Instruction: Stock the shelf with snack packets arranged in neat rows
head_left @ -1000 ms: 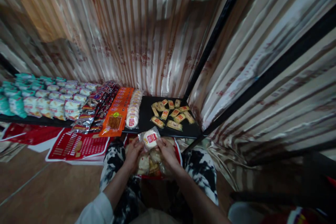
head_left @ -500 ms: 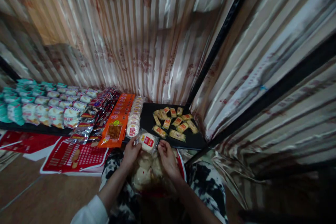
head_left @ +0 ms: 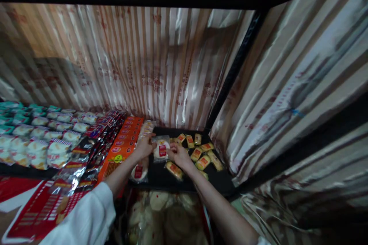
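Note:
Between my two hands is a round white cake in a clear packet [head_left: 161, 149] with a red label. My left hand [head_left: 146, 147] pinches the packet's left edge, and my right hand [head_left: 178, 154] pinches its right edge. The packet is over the black shelf [head_left: 156, 174], beside a row of similar round packets [head_left: 139, 172] that my left arm partly covers. Small yellow wrapped pastries [head_left: 202, 162] lie scattered to the right of my right hand, some hidden behind it. Below the shelf edge stands a container of more round white cakes in clear wrap [head_left: 158, 201].
Orange snack packs [head_left: 126, 134], dark red packets [head_left: 106, 134] and several rows of white and teal packs [head_left: 40, 132] fill the shelf leftward. A red printed sheet [head_left: 31, 214] hangs at the lower left. A black post [head_left: 235, 72] and striped curtain [head_left: 161, 65] bound the shelf.
Both hands have carried the wrapped cake forward from above the container to over the shelf, beside the row of round packets. The view has shifted, bringing the shelf lower in the picture.

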Tool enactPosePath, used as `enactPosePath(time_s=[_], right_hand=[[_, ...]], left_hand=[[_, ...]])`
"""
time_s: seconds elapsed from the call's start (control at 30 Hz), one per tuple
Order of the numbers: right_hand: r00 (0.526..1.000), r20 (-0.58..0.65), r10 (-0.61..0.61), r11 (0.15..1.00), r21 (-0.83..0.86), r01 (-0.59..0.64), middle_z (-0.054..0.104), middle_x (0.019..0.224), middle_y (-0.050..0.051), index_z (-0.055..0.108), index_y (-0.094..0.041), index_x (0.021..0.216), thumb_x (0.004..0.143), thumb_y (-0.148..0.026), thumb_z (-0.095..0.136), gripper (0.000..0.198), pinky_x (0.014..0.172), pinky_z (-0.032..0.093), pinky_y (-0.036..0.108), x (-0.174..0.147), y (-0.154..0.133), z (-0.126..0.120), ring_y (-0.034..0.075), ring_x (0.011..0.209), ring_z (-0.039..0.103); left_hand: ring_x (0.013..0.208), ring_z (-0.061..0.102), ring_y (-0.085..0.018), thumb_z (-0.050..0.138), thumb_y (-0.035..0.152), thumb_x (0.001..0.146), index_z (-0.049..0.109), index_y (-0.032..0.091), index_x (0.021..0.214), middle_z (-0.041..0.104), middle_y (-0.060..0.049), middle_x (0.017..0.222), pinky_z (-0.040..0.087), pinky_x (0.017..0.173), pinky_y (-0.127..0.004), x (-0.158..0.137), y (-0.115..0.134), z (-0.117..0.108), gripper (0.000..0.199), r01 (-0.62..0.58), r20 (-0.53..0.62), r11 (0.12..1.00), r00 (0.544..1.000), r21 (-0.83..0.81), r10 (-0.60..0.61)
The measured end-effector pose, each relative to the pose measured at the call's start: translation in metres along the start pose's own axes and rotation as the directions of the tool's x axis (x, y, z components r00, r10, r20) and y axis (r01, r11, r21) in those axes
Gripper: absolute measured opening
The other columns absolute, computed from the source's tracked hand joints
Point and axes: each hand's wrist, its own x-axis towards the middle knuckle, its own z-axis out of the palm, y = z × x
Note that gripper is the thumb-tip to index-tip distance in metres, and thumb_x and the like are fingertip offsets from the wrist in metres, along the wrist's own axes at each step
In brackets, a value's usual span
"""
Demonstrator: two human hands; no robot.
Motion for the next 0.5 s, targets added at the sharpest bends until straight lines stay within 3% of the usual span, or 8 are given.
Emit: enactPosePath(time_s=[0.1, 0.2, 0.37, 0.5], right_hand=[[0.994, -0.103, 0.041, 0.998, -0.036, -0.045, 0.067, 0.07, 0.0, 0.059, -0.02, 0.073, 0.062, -0.026, 0.067, 0.015, 0.063, 0.047, 0.025, 0.041, -0.007, -0.008, 0.016, 0.067, 0.062], [0.979, -0.202, 0.038, 0.987, -0.143, -0.067, 0.066, 0.068, -0.001, 0.059, -0.02, 0.069, 0.062, -0.026, 0.068, 0.014, 0.062, 0.045, 0.024, 0.081, -0.008, -0.013, 0.015, 0.066, 0.062], [0.961, -0.273, 0.034, 0.914, -0.38, -0.141, 0.068, 0.072, 0.001, 0.063, -0.017, 0.075, 0.067, -0.027, 0.067, 0.013, 0.062, 0.044, 0.024, 0.132, 0.003, -0.011, 0.016, 0.067, 0.063], [0.961, -0.272, 0.037, 0.863, -0.477, -0.168, 0.07, 0.076, 0.006, 0.066, -0.016, 0.075, 0.067, -0.026, 0.068, 0.013, 0.064, 0.046, 0.026, 0.156, 0.015, -0.004, 0.019, 0.073, 0.065]], left_hand=[[0.071, 0.06, -0.016, 0.064, 0.013, 0.064, 0.062, 0.018, 0.104, 0.065, -0.001, 0.071, 0.046, 0.071, -0.025, 0.036, 0.009, 0.007, 0.04, 0.003, -0.139, 0.998, 0.99, 0.067, 0.006], [0.09, 0.061, -0.021, 0.062, 0.01, 0.066, 0.061, 0.017, 0.105, 0.068, -0.008, 0.089, 0.043, 0.084, -0.03, 0.064, 0.01, 0.021, 0.04, 0.015, -0.243, 0.995, 0.97, 0.103, 0.011], [0.105, 0.057, -0.027, 0.053, 0.008, 0.073, 0.065, 0.015, 0.089, 0.065, -0.014, 0.103, 0.038, 0.096, -0.039, 0.086, -0.005, 0.057, 0.021, -0.014, -0.185, 0.994, 0.982, 0.105, 0.033], [0.109, 0.056, -0.024, 0.051, 0.003, 0.072, 0.065, 0.017, 0.085, 0.066, -0.012, 0.106, 0.035, 0.101, -0.036, 0.096, -0.02, 0.079, 0.024, 0.003, -0.155, 0.999, 0.988, 0.05, 0.004]])
